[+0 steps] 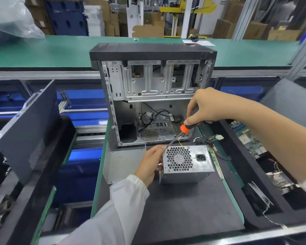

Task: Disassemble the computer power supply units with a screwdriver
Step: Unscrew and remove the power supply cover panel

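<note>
A silver power supply unit [185, 163] stands on the dark mat, its honeycomb fan grille and power socket facing up towards me. My left hand [151, 162] grips its left side. My right hand [207, 107] holds a screwdriver [181, 132] with a black and orange handle. The shaft slants down-left, and its tip meets the unit's top-left corner by my left fingers. Behind stands the opened computer case [153, 96], with loose black cables inside.
A loose grey metal panel [121, 164] lies left of the unit. The unit's cable bundle with a white plug [219, 137] trails to the right. A black bin on the right holds circuit boards [249, 140]. A dark side panel [27, 129] leans at left. Blue bins sit below.
</note>
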